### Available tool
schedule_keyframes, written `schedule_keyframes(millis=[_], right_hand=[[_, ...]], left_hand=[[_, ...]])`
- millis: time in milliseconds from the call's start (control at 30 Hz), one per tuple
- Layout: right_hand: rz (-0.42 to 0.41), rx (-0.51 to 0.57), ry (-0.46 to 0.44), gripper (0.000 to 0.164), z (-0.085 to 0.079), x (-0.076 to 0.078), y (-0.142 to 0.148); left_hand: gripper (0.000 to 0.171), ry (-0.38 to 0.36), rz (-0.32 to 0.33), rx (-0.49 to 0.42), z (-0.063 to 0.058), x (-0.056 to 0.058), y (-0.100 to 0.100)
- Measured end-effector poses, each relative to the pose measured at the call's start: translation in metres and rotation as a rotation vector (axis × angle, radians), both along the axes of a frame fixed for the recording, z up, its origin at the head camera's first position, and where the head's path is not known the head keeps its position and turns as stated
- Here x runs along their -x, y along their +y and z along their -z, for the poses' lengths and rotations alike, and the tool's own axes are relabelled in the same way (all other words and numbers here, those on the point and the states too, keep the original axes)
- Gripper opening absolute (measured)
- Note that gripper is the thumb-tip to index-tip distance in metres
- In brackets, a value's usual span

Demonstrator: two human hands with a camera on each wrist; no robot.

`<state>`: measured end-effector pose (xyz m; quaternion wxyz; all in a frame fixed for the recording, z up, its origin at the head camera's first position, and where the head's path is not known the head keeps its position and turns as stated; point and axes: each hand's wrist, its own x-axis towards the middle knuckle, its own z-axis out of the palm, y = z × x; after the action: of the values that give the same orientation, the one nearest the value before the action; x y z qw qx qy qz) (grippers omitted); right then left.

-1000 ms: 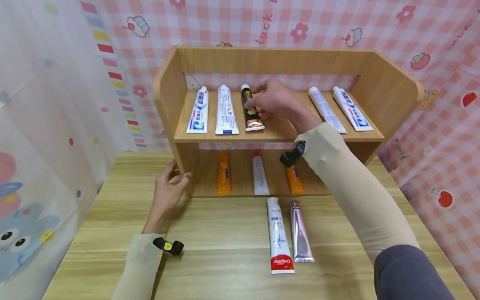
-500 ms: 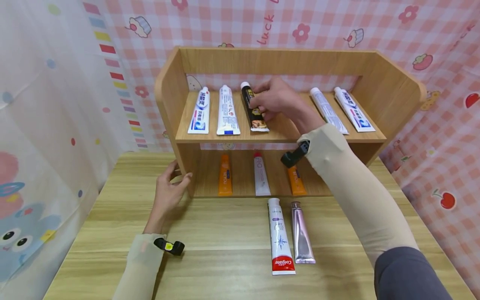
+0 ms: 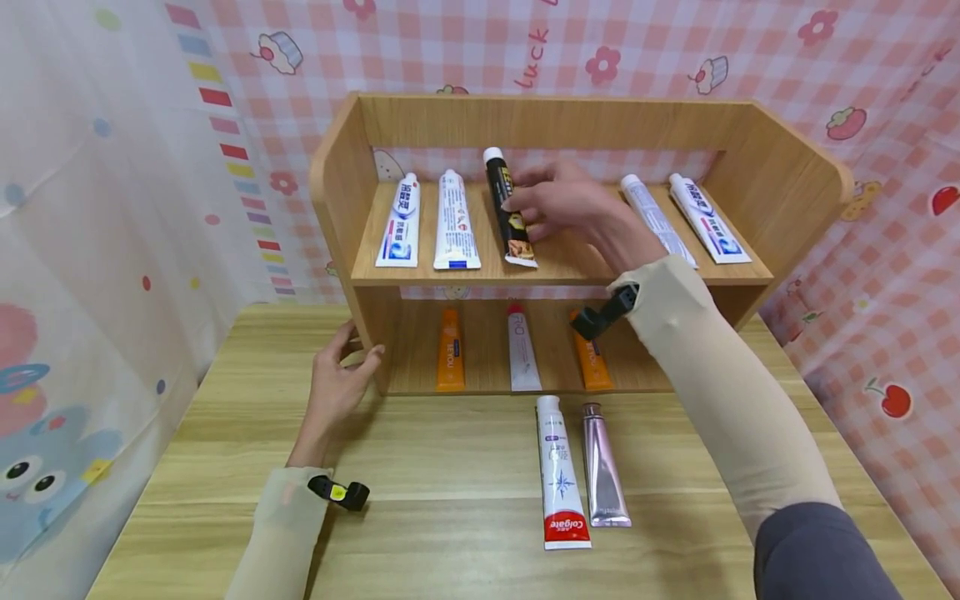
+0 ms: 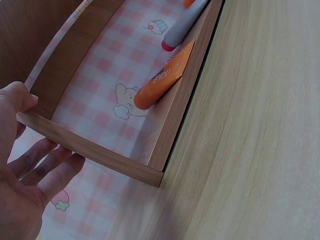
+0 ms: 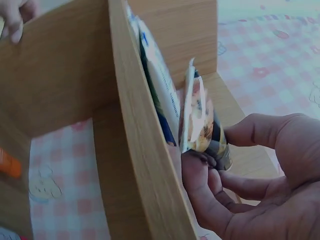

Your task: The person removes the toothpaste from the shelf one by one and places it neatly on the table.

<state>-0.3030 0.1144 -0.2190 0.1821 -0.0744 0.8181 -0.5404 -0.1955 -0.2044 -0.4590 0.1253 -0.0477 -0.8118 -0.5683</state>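
My right hand (image 3: 566, 200) holds a black toothpaste tube (image 3: 504, 196) with a white cap over the upper tier of a small wooden shelf (image 3: 555, 123). In the right wrist view thumb and fingers pinch the black tube (image 5: 212, 135) from its sides, its crimped end toward the camera. My left hand (image 3: 339, 383) grips the shelf's left side panel low down. The left wrist view has the thumb inside the panel edge (image 4: 95, 151) and the fingers outside it. Left of the black tube lie two white toothpaste tubes, one (image 3: 456, 221) beside it and one (image 3: 400, 221) further left.
At the upper tier's right lie two more white tubes (image 3: 658, 218) (image 3: 705, 218). Below are two orange tubes (image 3: 450, 354) (image 3: 592, 362) and a pale tube (image 3: 522, 350) with a red cap. A Colgate tube (image 3: 558, 475) and a pink metallic tube (image 3: 604, 467) lie on the table before the shelf.
The black tube has tilted, its cap end higher and further back and its crimped end slightly right. The right hand and forearm have shifted right. The left hand keeps its place.
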Motion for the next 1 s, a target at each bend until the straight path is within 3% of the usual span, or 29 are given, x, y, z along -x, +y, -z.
schedule_keyframes(millis=[333, 533, 733, 1000], right_hand=[[-0.021, 0.259, -0.122, 0.053, 0.003, -0.004, 0.007], [0.018, 0.297, -0.086, 0.054, 0.007, -0.011, 0.008], [0.043, 0.212, 0.029, 0.059, 0.011, -0.019, 0.008], [0.07, 0.214, 0.106, 0.062, 0.018, -0.028, 0.013]], left_hand=[[0.056, -0.007, 0.003, -0.016, 0.0, 0.0, -0.001], [0.056, -0.006, 0.001, -0.005, 0.0, 0.0, -0.001], [0.057, -0.014, -0.013, 0.018, -0.001, -0.001, -0.001], [0.056, -0.023, -0.01, 0.013, 0.0, 0.0, -0.001]])
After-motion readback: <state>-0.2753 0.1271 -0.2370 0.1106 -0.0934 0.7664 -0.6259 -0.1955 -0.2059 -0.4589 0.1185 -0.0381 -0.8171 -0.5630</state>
